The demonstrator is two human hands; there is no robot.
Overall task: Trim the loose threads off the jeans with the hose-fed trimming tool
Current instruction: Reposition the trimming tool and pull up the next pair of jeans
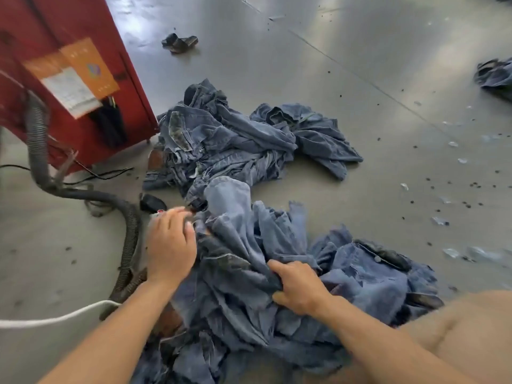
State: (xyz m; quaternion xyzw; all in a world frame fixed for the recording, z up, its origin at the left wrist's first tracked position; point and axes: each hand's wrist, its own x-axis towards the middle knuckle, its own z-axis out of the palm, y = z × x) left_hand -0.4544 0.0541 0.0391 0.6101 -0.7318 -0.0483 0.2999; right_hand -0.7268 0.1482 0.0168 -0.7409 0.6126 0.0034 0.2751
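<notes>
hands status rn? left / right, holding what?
Left hand: fingers curled around the trimming tool, at the edge of the jeans.
Right hand: fingers gripping a fold of the jeans.

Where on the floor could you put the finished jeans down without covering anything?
Bare floor lies beyond the far jeans pile, past the lone shoe. Another patch sits left of the black hose. Crowded: around both hands, and between the red machine and the pile.
</notes>
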